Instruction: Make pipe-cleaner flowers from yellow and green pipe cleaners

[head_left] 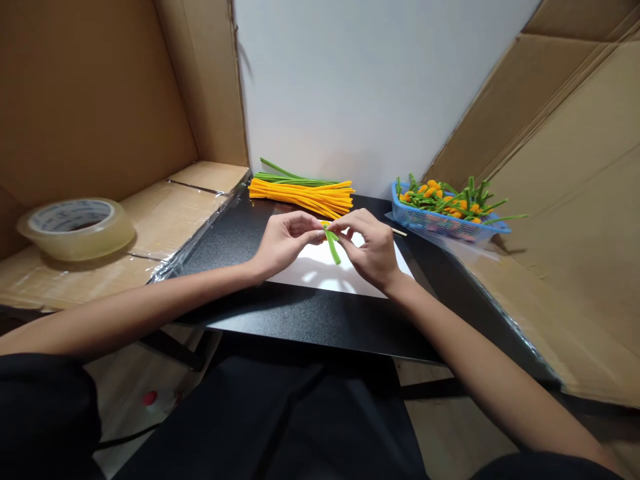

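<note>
Over a white sheet of paper (pixel 320 275), both my hands meet at a green pipe cleaner (pixel 333 248). My left hand (pixel 287 240) pinches it from the left between thumb and forefinger. From the right, the thumb and fingers of my right hand (pixel 369 245) close on it too. A bent end of the pipe cleaner hangs down between the hands. A bit of yellow shows just behind the fingertips, mostly hidden. Behind the hands lies a bundle of yellow pipe cleaners (pixel 303 196), with green pipe cleaners (pixel 287 176) along its back.
A blue basket (pixel 440 219) at the right holds several green and orange pipe-cleaner pieces. A thin pale stick (pixel 399 232) lies beside my right hand. On the cardboard at left rests a roll of clear tape (pixel 117 233). Cardboard walls flank the black table (pixel 300 320).
</note>
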`<state>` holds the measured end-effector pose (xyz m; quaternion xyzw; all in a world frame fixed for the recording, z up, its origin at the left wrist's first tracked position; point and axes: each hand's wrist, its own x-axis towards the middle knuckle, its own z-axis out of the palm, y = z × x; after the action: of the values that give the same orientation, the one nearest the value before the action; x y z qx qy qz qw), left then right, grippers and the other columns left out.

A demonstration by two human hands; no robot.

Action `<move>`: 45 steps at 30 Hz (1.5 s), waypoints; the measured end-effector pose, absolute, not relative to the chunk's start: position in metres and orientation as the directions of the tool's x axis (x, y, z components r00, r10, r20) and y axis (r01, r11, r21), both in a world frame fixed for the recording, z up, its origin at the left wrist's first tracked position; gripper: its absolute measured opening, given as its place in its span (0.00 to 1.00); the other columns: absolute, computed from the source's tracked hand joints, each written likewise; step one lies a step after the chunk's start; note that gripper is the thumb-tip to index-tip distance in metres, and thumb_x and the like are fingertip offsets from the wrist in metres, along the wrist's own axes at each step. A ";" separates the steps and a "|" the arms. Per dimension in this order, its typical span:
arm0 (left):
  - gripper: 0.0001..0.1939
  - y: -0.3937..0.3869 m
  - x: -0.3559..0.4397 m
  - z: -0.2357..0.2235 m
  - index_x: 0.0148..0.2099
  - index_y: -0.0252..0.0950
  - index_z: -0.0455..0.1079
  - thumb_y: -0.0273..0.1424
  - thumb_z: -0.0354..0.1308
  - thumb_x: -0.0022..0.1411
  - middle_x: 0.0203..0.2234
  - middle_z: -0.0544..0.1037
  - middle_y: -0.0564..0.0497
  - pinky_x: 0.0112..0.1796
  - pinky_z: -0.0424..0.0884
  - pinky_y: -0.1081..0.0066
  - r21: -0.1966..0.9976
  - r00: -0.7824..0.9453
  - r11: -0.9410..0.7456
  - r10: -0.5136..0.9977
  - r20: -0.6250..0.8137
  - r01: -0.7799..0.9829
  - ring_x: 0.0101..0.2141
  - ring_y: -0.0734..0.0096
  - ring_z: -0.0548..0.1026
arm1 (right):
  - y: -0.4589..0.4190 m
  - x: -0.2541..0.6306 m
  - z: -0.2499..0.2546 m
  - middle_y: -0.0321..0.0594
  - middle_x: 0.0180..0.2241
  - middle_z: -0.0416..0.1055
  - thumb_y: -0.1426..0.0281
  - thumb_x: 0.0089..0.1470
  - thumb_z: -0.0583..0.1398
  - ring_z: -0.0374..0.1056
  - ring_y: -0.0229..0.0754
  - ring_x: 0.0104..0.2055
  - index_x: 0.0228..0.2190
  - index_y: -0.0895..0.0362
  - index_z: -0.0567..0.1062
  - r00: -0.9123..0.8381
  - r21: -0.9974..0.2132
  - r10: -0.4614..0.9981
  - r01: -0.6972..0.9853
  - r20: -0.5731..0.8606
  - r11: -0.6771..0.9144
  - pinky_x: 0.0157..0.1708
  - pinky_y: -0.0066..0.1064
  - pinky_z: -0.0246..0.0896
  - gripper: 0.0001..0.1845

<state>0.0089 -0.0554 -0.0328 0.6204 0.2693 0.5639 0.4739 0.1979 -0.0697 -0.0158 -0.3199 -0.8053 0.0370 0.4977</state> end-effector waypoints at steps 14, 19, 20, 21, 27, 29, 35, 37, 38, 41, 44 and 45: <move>0.20 -0.045 0.008 -0.034 0.38 0.33 0.80 0.38 0.76 0.45 0.34 0.84 0.46 0.42 0.80 0.63 0.946 0.356 -0.074 0.915 0.190 -0.316 0.35 0.66 0.82 | -0.064 0.193 -0.020 0.40 0.31 0.78 0.63 0.50 0.69 0.73 0.41 0.34 0.29 0.57 0.79 -0.155 -0.790 0.833 0.265 0.531 0.552 0.34 0.34 0.68 0.10; 0.16 -0.045 0.008 -0.032 0.34 0.33 0.80 0.34 0.77 0.43 0.32 0.84 0.45 0.47 0.78 0.60 0.935 0.350 -0.062 0.917 0.192 -0.350 0.36 0.63 0.82 | -0.066 0.190 -0.020 0.40 0.30 0.77 0.63 0.50 0.68 0.72 0.41 0.33 0.28 0.57 0.78 -0.152 -0.779 0.831 0.291 0.536 0.556 0.32 0.33 0.67 0.10; 0.16 -0.046 0.008 -0.032 0.34 0.33 0.80 0.35 0.77 0.43 0.33 0.84 0.45 0.47 0.78 0.60 0.935 0.342 -0.080 0.917 0.204 -0.345 0.36 0.63 0.82 | -0.066 0.190 -0.020 0.40 0.30 0.77 0.64 0.51 0.68 0.72 0.41 0.33 0.29 0.57 0.78 -0.148 -0.776 0.830 0.299 0.537 0.555 0.32 0.33 0.66 0.09; 0.15 -0.047 0.008 -0.031 0.34 0.32 0.80 0.35 0.76 0.44 0.32 0.84 0.45 0.47 0.78 0.59 0.937 0.333 -0.097 0.918 0.214 -0.335 0.36 0.64 0.82 | -0.067 0.189 -0.021 0.40 0.30 0.77 0.64 0.51 0.68 0.72 0.41 0.33 0.29 0.57 0.78 -0.146 -0.772 0.830 0.310 0.538 0.555 0.32 0.33 0.66 0.09; 0.14 -0.047 0.006 -0.036 0.32 0.33 0.81 0.35 0.77 0.43 0.29 0.83 0.46 0.42 0.78 0.61 0.944 0.297 -0.147 0.925 0.236 -0.294 0.30 0.67 0.81 | -0.069 0.190 -0.022 0.39 0.31 0.75 0.71 0.53 0.64 0.70 0.41 0.33 0.29 0.56 0.76 -0.201 -0.637 0.756 0.431 0.623 0.639 0.32 0.33 0.66 0.01; 0.13 -0.046 0.006 -0.038 0.31 0.33 0.81 0.35 0.77 0.44 0.27 0.83 0.47 0.40 0.77 0.62 0.945 0.299 -0.166 0.920 0.252 -0.283 0.29 0.67 0.80 | -0.069 0.191 -0.022 0.39 0.31 0.75 0.74 0.52 0.63 0.70 0.41 0.34 0.29 0.55 0.76 -0.232 -0.569 0.713 0.465 0.661 0.679 0.32 0.33 0.65 0.02; 0.12 -0.047 0.008 -0.037 0.31 0.31 0.80 0.31 0.76 0.45 0.26 0.82 0.47 0.40 0.76 0.65 0.932 0.284 -0.129 0.930 0.232 -0.337 0.28 0.70 0.79 | -0.065 0.189 -0.024 0.39 0.32 0.77 0.70 0.53 0.65 0.71 0.40 0.34 0.30 0.56 0.77 -0.152 -0.727 0.813 0.378 0.562 0.573 0.31 0.32 0.65 0.03; 0.13 -0.048 0.010 -0.037 0.33 0.30 0.80 0.29 0.76 0.45 0.28 0.82 0.47 0.44 0.77 0.62 0.919 0.254 -0.069 0.950 0.178 -0.388 0.30 0.70 0.79 | -0.064 0.187 -0.026 0.40 0.33 0.77 0.67 0.54 0.65 0.72 0.41 0.35 0.32 0.57 0.78 -0.098 -0.774 0.841 0.346 0.532 0.531 0.30 0.31 0.65 0.06; 0.13 -0.048 0.010 -0.036 0.34 0.29 0.79 0.29 0.75 0.45 0.30 0.82 0.47 0.46 0.77 0.61 0.909 0.238 -0.036 0.960 0.147 -0.416 0.31 0.70 0.80 | -0.065 0.186 -0.027 0.40 0.33 0.77 0.65 0.54 0.66 0.72 0.41 0.35 0.33 0.57 0.77 -0.080 -0.782 0.843 0.334 0.532 0.526 0.30 0.31 0.66 0.07; 0.13 -0.047 0.011 -0.036 0.33 0.29 0.76 0.26 0.75 0.45 0.30 0.82 0.48 0.51 0.76 0.59 0.879 0.209 0.033 0.975 0.076 -0.475 0.33 0.69 0.81 | -0.067 0.184 -0.028 0.40 0.36 0.78 0.64 0.53 0.67 0.74 0.41 0.37 0.35 0.56 0.77 -0.065 -0.752 0.816 0.352 0.574 0.557 0.30 0.30 0.68 0.10; 0.15 -0.049 0.011 -0.036 0.36 0.30 0.76 0.26 0.75 0.45 0.30 0.82 0.49 0.50 0.76 0.58 0.879 0.238 0.050 0.968 0.074 -0.475 0.33 0.68 0.81 | -0.071 0.184 -0.027 0.40 0.37 0.78 0.63 0.54 0.68 0.75 0.42 0.38 0.34 0.55 0.78 -0.086 -0.689 0.779 0.415 0.621 0.594 0.30 0.30 0.70 0.09; 0.16 -0.049 0.011 -0.036 0.38 0.30 0.76 0.26 0.75 0.46 0.31 0.82 0.48 0.50 0.76 0.58 0.884 0.258 0.048 0.963 0.083 -0.465 0.33 0.68 0.82 | -0.071 0.184 -0.027 0.41 0.37 0.78 0.63 0.55 0.68 0.75 0.43 0.39 0.34 0.55 0.78 -0.094 -0.675 0.772 0.427 0.629 0.602 0.31 0.31 0.71 0.09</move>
<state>0.0111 -0.0493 -0.0363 0.4329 0.2875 0.5372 0.6643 0.1845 -0.0714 -0.0270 -0.4154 -0.7215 0.1629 0.5295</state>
